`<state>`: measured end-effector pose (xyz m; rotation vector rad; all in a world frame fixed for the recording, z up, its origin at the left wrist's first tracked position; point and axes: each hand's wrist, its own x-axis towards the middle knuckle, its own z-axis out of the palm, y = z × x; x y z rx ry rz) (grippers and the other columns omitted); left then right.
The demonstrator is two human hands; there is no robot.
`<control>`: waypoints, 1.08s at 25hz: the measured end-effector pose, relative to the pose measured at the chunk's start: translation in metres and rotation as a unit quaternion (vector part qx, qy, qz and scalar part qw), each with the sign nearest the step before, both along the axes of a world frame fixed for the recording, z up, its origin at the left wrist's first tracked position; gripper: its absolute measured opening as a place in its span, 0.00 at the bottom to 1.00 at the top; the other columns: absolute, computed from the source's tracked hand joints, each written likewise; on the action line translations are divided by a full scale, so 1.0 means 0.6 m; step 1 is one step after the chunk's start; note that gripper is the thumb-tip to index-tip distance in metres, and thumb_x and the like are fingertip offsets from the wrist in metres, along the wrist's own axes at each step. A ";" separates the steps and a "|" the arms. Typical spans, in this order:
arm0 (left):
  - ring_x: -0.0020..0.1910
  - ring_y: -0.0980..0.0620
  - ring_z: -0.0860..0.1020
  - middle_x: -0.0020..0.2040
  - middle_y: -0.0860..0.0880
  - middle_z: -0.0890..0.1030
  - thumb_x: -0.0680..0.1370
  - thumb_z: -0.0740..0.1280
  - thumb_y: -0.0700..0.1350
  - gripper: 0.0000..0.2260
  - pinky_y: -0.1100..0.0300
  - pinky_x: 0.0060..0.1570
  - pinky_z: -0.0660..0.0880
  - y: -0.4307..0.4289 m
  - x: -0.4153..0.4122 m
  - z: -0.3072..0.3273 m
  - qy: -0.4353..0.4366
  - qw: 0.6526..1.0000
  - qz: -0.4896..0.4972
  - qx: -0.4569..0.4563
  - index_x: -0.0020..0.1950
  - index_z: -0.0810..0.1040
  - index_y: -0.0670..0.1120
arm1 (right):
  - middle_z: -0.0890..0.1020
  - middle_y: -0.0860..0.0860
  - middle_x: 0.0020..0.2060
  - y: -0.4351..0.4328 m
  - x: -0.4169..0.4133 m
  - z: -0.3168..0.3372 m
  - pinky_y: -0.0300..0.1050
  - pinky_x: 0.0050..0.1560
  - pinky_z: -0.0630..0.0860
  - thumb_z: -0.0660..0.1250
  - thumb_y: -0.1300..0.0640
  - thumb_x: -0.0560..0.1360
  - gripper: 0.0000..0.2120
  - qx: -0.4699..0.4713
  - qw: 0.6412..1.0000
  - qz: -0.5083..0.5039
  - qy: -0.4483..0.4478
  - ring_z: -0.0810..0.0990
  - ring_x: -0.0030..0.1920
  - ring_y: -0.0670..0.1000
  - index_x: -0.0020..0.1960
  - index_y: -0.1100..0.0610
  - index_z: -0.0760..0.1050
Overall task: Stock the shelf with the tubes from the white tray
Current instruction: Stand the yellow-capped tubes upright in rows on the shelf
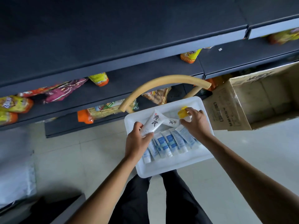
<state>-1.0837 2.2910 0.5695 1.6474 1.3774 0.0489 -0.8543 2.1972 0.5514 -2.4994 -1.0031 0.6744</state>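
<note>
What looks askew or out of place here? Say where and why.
The snack bags on the shelf lie tumbled at mixed angles, not in rows. In the white tray, the blue tubes lie side by side, while two white tubes cross each other.

— What holds the tubes?
— A white tray [161,168]. Blue-and-white tubes [169,143] lie side by side in it, with white lettered tubes [172,122] at its far end.
— And beyond the tray?
— Dark shelves [123,84] carrying snack packets [14,104].
— Right of the tray?
— An open cardboard box [265,97] on the pale tiled floor [72,159], just beside the tray's far right corner.
</note>
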 end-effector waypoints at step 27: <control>0.48 0.54 0.82 0.51 0.54 0.84 0.74 0.69 0.49 0.15 0.64 0.42 0.79 0.049 -0.016 0.560 -0.444 0.882 0.138 0.074 0.60 0.75 0.49 | 0.82 0.57 0.62 0.017 -0.102 0.601 0.45 0.63 0.77 0.66 0.57 0.75 0.18 0.505 0.594 -0.191 0.596 0.81 0.64 0.54 0.64 0.60 0.75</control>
